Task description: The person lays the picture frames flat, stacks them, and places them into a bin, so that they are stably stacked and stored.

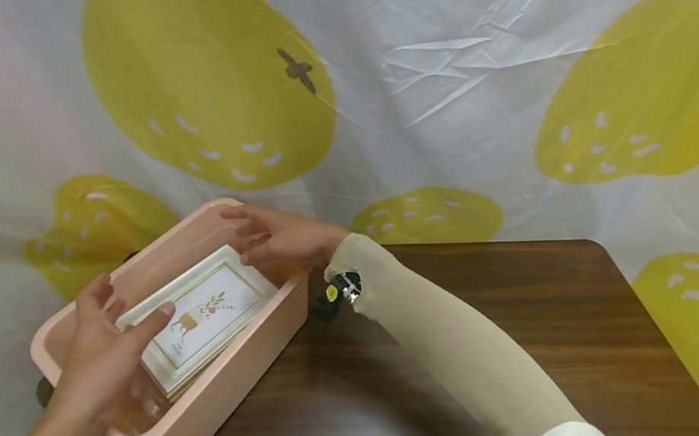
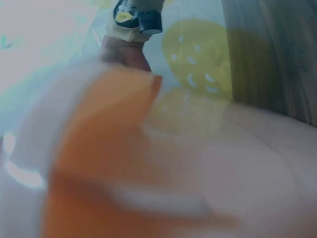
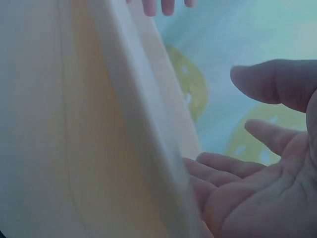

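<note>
A white picture frame [image 1: 169,364] with a small deer-and-flowers print lies inside a pink plastic basin [image 1: 244,378]. Over the basin's near left end is my left hand [image 1: 96,364], thumb and fingers apart, with nothing in its grasp. My right hand [image 1: 283,237] hovers at the opposite end, its fingers loosely spread by the frame's far corner. The right wrist view shows that hand's palm [image 3: 257,198] holding nothing, close beside the basin's rim [image 3: 138,99]. Much of the left wrist view is blurred by the basin close to the camera.
The basin stands on a dark brown wooden table [image 1: 509,299], which extends to the right. Behind it hangs a white curtain [image 1: 414,22] printed with large yellow fruit. Something clear and shiny [image 1: 144,399] shows in the basin beside the left wrist.
</note>
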Action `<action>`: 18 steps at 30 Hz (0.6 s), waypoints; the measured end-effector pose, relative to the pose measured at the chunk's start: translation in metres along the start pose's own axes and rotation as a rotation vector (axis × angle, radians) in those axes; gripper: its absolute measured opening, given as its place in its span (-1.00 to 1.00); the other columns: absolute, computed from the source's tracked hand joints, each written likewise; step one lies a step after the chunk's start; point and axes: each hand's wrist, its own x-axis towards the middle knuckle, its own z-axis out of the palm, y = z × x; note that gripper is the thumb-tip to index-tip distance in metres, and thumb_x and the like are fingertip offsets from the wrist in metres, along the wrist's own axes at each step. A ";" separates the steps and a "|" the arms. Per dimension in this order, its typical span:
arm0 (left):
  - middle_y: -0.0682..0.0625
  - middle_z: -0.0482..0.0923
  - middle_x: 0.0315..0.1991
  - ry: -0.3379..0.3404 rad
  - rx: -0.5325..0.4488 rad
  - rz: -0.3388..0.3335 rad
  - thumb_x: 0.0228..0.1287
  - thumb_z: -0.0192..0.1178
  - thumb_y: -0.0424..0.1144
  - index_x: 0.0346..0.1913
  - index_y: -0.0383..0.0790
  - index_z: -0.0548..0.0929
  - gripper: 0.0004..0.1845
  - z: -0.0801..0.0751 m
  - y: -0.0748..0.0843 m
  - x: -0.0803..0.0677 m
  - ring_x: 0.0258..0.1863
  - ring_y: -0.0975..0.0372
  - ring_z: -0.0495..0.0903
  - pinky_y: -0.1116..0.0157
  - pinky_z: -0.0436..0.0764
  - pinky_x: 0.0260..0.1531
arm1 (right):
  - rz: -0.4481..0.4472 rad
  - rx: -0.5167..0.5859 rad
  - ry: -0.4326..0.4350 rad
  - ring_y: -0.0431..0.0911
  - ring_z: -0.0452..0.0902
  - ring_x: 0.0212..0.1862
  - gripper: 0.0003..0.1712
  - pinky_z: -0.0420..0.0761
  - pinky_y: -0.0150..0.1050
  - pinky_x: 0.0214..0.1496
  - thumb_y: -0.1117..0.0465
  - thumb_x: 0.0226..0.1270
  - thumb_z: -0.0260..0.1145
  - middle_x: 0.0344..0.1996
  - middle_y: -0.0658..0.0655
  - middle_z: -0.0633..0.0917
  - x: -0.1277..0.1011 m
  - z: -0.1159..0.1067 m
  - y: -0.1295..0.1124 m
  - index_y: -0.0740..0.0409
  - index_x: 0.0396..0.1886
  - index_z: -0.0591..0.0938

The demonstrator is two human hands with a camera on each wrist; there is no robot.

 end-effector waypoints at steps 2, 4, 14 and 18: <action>-0.31 -0.37 0.73 -0.016 0.009 0.029 0.52 0.26 0.05 0.70 -0.13 -0.44 0.16 0.001 0.004 -0.002 0.67 -0.34 -0.13 -0.35 0.01 0.56 | -0.021 -0.038 0.060 0.17 0.30 0.60 -0.05 0.42 -0.01 0.56 0.27 0.48 0.38 0.62 0.30 0.30 -0.009 -0.001 -0.001 -0.11 0.73 0.14; -0.27 -0.36 0.74 -0.023 -0.004 0.054 0.53 0.25 0.03 0.71 -0.14 -0.40 0.13 0.004 0.008 -0.005 0.68 -0.30 -0.12 -0.32 0.03 0.57 | -0.055 -0.044 0.103 0.17 0.29 0.61 -0.07 0.40 0.00 0.58 0.25 0.47 0.40 0.62 0.27 0.30 -0.018 -0.003 -0.002 -0.08 0.71 0.18; -0.01 -0.16 0.76 -0.033 -0.159 0.211 0.52 0.31 -0.14 0.73 -0.07 -0.12 -0.02 0.038 0.034 -0.018 0.72 0.00 -0.06 0.20 0.26 0.60 | -0.231 -0.073 0.291 0.15 0.34 0.58 -0.16 0.40 0.16 0.56 0.21 0.53 0.36 0.59 0.21 0.37 -0.075 -0.005 0.009 -0.03 0.69 0.21; 0.01 -0.12 0.74 -0.067 -0.231 0.266 0.49 0.33 -0.23 0.70 -0.13 -0.02 -0.07 0.050 0.037 -0.027 0.71 -0.01 -0.03 0.27 0.29 0.57 | -0.275 -0.081 0.326 0.08 0.38 0.56 -0.21 0.49 0.16 0.49 0.25 0.52 0.36 0.57 0.12 0.41 -0.099 -0.001 0.015 -0.02 0.65 0.28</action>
